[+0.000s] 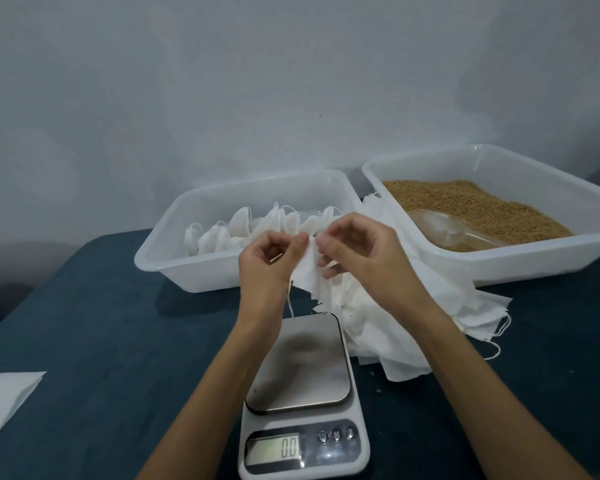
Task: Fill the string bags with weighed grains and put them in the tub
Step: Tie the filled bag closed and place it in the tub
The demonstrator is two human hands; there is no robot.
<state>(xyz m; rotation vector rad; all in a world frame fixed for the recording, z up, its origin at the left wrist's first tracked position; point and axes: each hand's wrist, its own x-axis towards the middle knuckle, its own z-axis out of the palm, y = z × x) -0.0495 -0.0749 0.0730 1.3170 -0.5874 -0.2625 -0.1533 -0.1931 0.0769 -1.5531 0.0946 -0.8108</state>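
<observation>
Both hands hold one empty white string bag [309,277] in the air above the scale [303,393]. My left hand [274,258] pinches its top edge on the left, and my right hand [357,254] pinches it on the right. A string hangs down from the bag. The scale's steel plate is bare and its display reads 0.0. Behind the hands a white tub [174,251] holds several filled bags [243,230]. At the back right a second white tub [499,268] holds brown grains [471,206] and a clear plastic scoop [447,230].
A heap of empty white string bags [413,323] lies on the dark blue table [118,341] between the scale and the grain tub. A white sheet [4,400] lies at the table's left edge. A pale wall stands right behind the tubs.
</observation>
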